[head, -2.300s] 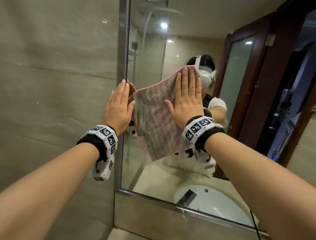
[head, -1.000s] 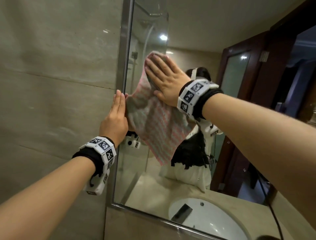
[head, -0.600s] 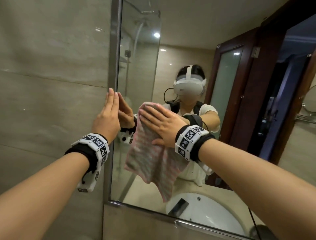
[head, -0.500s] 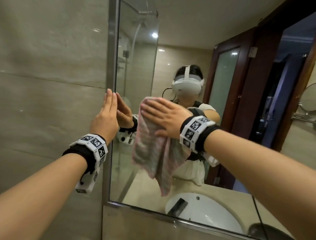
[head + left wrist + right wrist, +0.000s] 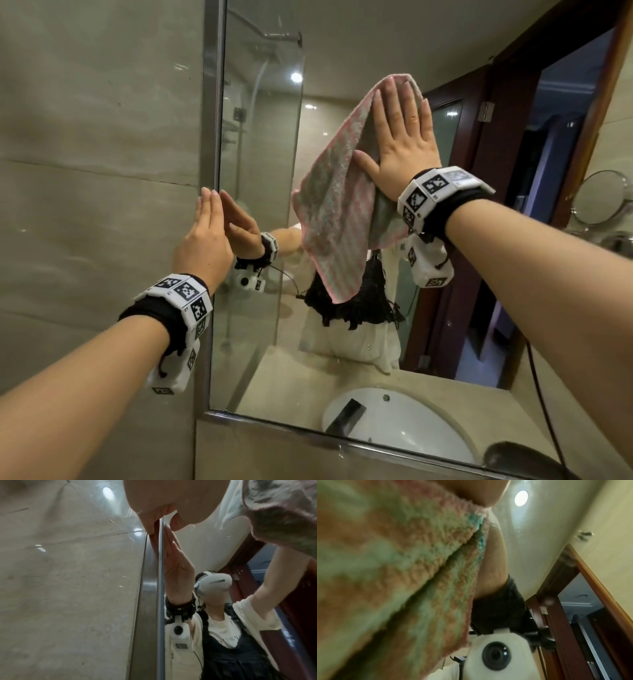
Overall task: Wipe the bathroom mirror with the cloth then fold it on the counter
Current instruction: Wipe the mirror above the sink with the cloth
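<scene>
A pink-and-green striped cloth [image 5: 335, 205] hangs flat against the mirror [image 5: 260, 164], its lower corner dangling free. My right hand [image 5: 400, 137] presses the cloth's upper part to the glass with flat, straight fingers. In the right wrist view the cloth [image 5: 393, 568] fills most of the picture, close and blurred. My left hand [image 5: 205, 236] rests with straight fingers on the mirror's metal left frame [image 5: 214, 102]; in the left wrist view its fingertips [image 5: 150, 526] touch that frame [image 5: 154, 588], and the cloth [image 5: 283, 513] shows at the top right.
A beige tiled wall [image 5: 96, 171] lies left of the mirror. The glass reflects a white sink [image 5: 404, 421], a beige counter and a dark wooden door frame [image 5: 507, 137]. A round vanity mirror [image 5: 603, 198] stands at the far right.
My right hand has swept the cloth up and to the right across the glass, from chest height to high on the mirror. My left hand has stayed on the frame.
</scene>
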Action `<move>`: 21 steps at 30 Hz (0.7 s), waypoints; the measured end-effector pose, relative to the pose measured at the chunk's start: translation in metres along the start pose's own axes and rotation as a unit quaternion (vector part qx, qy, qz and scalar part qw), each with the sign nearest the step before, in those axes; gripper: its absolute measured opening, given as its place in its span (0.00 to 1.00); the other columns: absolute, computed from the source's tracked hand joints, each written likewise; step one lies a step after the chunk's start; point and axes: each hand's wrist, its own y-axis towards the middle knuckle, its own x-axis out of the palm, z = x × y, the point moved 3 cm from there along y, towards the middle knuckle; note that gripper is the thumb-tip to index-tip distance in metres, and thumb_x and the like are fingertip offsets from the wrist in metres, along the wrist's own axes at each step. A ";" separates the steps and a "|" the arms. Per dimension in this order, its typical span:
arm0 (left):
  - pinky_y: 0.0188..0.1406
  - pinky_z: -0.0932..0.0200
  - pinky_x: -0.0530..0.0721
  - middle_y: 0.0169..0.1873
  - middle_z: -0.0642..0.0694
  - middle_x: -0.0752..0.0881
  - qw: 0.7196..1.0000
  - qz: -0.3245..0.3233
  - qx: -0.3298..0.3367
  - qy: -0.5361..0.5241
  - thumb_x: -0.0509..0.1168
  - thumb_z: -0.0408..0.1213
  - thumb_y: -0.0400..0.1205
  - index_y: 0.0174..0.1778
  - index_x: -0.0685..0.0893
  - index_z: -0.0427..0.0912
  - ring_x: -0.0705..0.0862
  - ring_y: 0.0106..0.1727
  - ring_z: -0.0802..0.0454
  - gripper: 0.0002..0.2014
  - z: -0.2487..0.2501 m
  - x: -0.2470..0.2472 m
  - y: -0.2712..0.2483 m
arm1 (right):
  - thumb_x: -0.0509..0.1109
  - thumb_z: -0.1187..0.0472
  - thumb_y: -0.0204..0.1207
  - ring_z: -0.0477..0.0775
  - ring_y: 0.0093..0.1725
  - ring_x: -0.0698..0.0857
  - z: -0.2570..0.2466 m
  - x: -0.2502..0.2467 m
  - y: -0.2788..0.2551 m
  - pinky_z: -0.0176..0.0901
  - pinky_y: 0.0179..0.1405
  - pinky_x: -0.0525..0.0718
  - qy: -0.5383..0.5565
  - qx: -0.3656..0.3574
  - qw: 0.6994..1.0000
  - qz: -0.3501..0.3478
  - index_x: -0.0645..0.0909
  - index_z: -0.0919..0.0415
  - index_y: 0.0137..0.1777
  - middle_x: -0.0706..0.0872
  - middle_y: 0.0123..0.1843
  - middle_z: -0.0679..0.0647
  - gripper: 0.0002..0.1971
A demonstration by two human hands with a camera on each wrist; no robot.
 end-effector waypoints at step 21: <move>0.68 0.44 0.74 0.79 0.36 0.61 0.998 0.040 0.025 -0.047 0.54 0.25 0.81 0.79 0.60 0.33 0.64 0.79 0.42 0.28 -0.001 -0.009 -0.001 | 0.51 0.48 0.82 0.57 0.83 0.34 -0.068 0.007 0.010 0.53 0.76 0.26 -0.022 -0.135 0.989 -0.055 0.35 0.58 0.82 0.36 0.84 0.56 0.37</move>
